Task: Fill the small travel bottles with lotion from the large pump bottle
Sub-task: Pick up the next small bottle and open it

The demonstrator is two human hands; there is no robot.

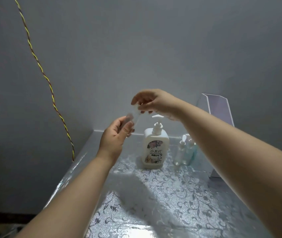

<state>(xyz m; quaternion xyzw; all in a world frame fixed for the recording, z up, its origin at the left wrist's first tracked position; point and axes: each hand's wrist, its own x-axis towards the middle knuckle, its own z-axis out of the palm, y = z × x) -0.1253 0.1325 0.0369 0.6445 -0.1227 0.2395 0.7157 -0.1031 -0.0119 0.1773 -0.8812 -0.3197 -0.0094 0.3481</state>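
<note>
Gripped in left hand (114, 136), raised above silver floral-patterned tabletop (171, 194): small clear plastic travel bottle (133, 117), blurred. Top pinched by right hand (151, 102). Far centre: large white plastic pump bottle (155, 148), upright; cluster of clear small bottles (184, 152) just right.

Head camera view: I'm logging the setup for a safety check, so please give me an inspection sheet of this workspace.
Surface: table under a glossy silver floral cover.
Job's things: white pump bottle upright at the back; small travel bottles clustered upright to its right; one clear travel bottle held in the air, blurred.
Clutter: white box at the right edge.
Hands: left hand grips the clear travel bottle's body; right hand pinches its top end with the fingers.
Cables: twisted yellow-and-red cable hangs down at left.
Surroundings: plain grey wall.
</note>
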